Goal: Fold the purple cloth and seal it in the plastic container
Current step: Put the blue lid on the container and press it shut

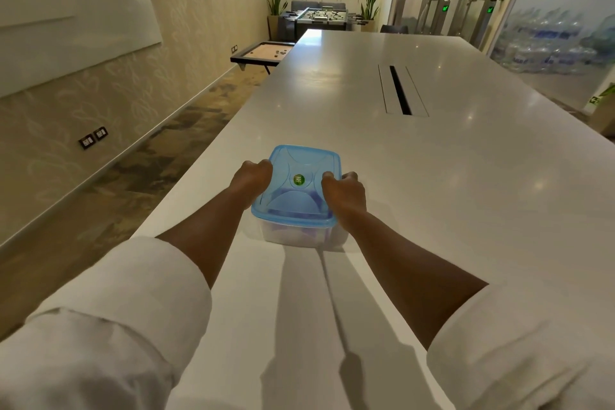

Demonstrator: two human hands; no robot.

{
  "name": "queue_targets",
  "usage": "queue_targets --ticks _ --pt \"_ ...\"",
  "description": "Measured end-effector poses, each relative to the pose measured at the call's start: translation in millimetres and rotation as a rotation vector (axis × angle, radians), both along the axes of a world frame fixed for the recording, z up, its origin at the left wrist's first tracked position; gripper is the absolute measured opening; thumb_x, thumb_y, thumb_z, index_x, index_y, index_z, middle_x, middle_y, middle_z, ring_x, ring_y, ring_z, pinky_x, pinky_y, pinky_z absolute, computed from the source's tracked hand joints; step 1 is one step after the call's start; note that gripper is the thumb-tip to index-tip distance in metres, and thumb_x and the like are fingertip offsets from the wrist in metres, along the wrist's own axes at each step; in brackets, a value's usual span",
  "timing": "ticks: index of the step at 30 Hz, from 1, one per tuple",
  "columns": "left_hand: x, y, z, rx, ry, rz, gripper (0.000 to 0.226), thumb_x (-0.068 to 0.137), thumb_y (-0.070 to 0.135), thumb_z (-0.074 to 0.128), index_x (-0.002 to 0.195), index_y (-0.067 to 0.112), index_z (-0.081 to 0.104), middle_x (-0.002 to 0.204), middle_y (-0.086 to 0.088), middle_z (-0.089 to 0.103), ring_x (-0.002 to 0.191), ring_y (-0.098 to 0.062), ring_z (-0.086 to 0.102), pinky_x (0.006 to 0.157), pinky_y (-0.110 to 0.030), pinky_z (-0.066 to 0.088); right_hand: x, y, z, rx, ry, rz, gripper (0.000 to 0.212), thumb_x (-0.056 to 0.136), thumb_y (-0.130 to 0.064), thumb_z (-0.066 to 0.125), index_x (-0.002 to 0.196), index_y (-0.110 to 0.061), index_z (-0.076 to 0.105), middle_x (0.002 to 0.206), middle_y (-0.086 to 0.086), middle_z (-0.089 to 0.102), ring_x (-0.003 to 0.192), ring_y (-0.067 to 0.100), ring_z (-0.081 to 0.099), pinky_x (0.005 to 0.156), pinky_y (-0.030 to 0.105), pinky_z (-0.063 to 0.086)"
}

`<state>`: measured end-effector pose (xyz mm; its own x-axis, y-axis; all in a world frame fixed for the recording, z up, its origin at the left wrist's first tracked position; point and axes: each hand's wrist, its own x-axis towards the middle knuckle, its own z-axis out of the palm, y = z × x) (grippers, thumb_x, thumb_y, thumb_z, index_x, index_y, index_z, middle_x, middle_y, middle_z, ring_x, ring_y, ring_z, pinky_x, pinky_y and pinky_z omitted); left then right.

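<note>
A clear plastic container (293,236) stands on the white table (432,196) close to its left edge. A translucent blue lid (297,188) with a green round sticker lies on top of it. The purple cloth (304,230) shows faintly through the lid and the front wall, inside the container. My left hand (253,176) is curled against the lid's left edge, fingers bent over the rim. On the lid's right edge my right hand (342,191) is clenched, pressing down. Both forearms reach out from white sleeves.
A long cable slot (401,90) runs along the table's middle, further away. The table's left edge drops to patterned carpet (133,183). A low game board (263,51) and a foosball table (321,18) stand at the far end of the room.
</note>
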<state>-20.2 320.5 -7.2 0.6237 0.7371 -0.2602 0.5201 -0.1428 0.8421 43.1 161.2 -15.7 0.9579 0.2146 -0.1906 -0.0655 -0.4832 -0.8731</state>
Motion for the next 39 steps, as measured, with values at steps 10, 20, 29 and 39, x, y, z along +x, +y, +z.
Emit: queue_targets --ticks 10,20,29,39 --pt "28 9 10 -0.004 -0.024 0.058 0.056 0.094 0.050 0.042 0.120 0.003 0.057 0.112 -0.015 0.065 0.102 -0.032 0.064 0.088 -0.038 0.051 27 11 12 0.029 0.091 -0.073 0.067 0.080 -0.049 0.043 0.129 -0.004 0.049 0.128 0.014 0.055 0.108 0.033 0.060 0.094 0.045 0.053" --pt "61 25 6 -0.131 -0.080 0.049 0.053 0.091 0.044 0.052 0.124 0.003 0.054 0.119 -0.015 0.062 0.107 -0.033 0.062 0.099 -0.044 0.050 65 27 12 0.044 0.110 -0.057 0.052 0.095 -0.042 0.038 0.116 0.000 0.060 0.109 0.011 0.061 0.097 0.028 0.059 0.086 0.035 0.048" --pt "79 33 -7 -0.059 -0.056 0.042 0.052 0.087 0.043 0.054 0.119 0.003 0.062 0.116 -0.013 0.065 0.100 -0.030 0.062 0.081 -0.031 0.047 74 34 2 0.036 0.109 -0.083 0.053 0.096 -0.041 0.038 0.122 0.001 0.057 0.125 0.016 0.062 0.110 0.032 0.061 0.096 0.039 0.050" --pt "82 38 -13 -0.059 -0.093 0.054 0.048 0.090 0.042 0.057 0.117 0.004 0.066 0.112 -0.013 0.064 0.092 -0.027 0.058 0.080 -0.030 0.043 77 36 -3 0.052 0.070 -0.098 0.054 0.097 -0.038 0.038 0.137 -0.002 0.045 0.135 0.018 0.054 0.118 0.033 0.055 0.095 0.037 0.044"
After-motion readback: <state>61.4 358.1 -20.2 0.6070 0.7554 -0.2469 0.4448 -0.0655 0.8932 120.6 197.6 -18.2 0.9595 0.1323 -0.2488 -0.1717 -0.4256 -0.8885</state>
